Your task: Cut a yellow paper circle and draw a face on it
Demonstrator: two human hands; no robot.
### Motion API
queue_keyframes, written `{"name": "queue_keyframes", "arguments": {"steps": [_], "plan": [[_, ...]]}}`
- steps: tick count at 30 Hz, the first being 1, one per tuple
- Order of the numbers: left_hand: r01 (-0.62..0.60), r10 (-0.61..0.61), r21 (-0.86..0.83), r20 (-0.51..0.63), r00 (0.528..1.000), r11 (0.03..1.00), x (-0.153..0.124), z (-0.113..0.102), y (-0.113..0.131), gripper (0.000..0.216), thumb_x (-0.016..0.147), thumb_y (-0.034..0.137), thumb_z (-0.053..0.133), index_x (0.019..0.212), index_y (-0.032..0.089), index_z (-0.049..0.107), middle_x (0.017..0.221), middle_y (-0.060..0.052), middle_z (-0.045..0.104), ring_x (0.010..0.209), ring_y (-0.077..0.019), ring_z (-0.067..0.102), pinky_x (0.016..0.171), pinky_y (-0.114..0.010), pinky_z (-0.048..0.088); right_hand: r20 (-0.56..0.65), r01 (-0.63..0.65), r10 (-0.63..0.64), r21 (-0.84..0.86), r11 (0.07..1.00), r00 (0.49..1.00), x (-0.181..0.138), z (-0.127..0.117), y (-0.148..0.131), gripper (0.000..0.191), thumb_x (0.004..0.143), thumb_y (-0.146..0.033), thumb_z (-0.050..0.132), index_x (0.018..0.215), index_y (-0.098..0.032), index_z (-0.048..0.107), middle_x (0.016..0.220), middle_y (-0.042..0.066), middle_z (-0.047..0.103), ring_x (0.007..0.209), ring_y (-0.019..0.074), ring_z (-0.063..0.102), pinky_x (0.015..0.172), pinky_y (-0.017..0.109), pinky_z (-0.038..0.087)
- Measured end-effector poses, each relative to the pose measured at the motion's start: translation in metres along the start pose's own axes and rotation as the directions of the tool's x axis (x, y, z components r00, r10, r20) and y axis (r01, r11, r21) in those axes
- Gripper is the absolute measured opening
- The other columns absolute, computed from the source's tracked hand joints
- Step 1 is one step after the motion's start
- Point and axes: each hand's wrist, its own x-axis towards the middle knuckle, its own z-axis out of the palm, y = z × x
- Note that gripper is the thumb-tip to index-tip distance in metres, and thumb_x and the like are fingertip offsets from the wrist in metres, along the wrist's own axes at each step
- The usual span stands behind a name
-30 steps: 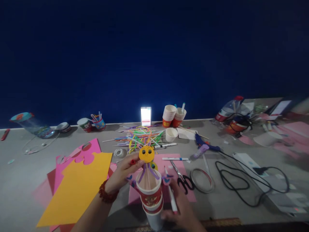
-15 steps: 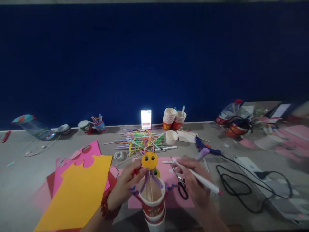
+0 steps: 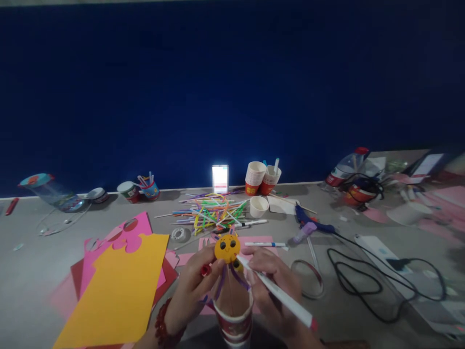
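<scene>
My left hand (image 3: 194,278) is closed, pinching the lower left edge of a round yellow paper face (image 3: 227,248) with dark eyes and small ears. A red marker cap (image 3: 205,270) shows between its fingers. Purple pipe-cleaner strips and a thin stick run down from the face into a stack of red and white paper cups (image 3: 234,317). In my right hand (image 3: 274,286) is a white marker (image 3: 285,298) with a red end, its tip at the lower right of the face; whether it touches I cannot tell. A partly hidden second yellow piece (image 3: 238,265) sits behind the tip.
Yellow card (image 3: 119,291) and pink sheets (image 3: 140,225) lie at left. Colourful pipe cleaners (image 3: 214,213) spread ahead, before a lit phone (image 3: 220,178). Paper cups (image 3: 254,179) stand behind. A glue gun (image 3: 312,220) and its black cable (image 3: 348,286) lie at right.
My right hand has moved left, bringing the marker tip to the yellow face. The face has shifted slightly right and down. The scissors seen before are now hidden behind my right hand.
</scene>
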Motion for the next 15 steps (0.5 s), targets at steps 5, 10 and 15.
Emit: {"name": "queue_keyframes", "arguments": {"steps": [5,10,15], "plan": [[0.000,0.000,-0.003,-0.014,1.000,1.000,-0.0006,0.0011,0.0003,0.025,0.099,0.031,0.052,0.116,0.024,0.069,0.114,-0.008,0.070,0.100,-0.0223,0.061,0.091,-0.031,0.046,-0.027,0.022,-0.022,0.007,1.000,0.999,-0.0005,0.0041,0.0030,0.024,0.079,-0.007,0.056,0.094,-0.025,0.061,0.081,0.002,0.070,0.085,0.0230,0.071,0.080,0.042,0.059],[0.019,-0.019,-0.030,0.014,1.000,0.999,0.0003,0.0004,0.0033,0.027,0.099,0.034,0.051,0.117,0.022,0.069,0.115,-0.010,0.069,0.103,-0.0243,0.061,0.090,-0.032,0.047,-0.006,0.034,-0.034,0.005,0.999,0.999,0.0007,0.0055,0.0040,0.024,0.080,-0.007,0.055,0.095,-0.025,0.061,0.081,0.002,0.069,0.089,0.0243,0.072,0.078,0.042,0.059],[0.012,-0.012,-0.029,0.011,1.000,1.000,0.0007,0.0003,0.0040,0.028,0.099,0.034,0.051,0.116,0.022,0.069,0.116,-0.010,0.070,0.103,-0.0248,0.062,0.091,-0.032,0.047,0.011,0.039,-0.039,0.004,0.999,0.999,0.0012,0.0058,0.0051,0.023,0.081,-0.007,0.056,0.095,-0.025,0.059,0.082,0.002,0.069,0.087,0.0233,0.071,0.077,0.040,0.059]]}}
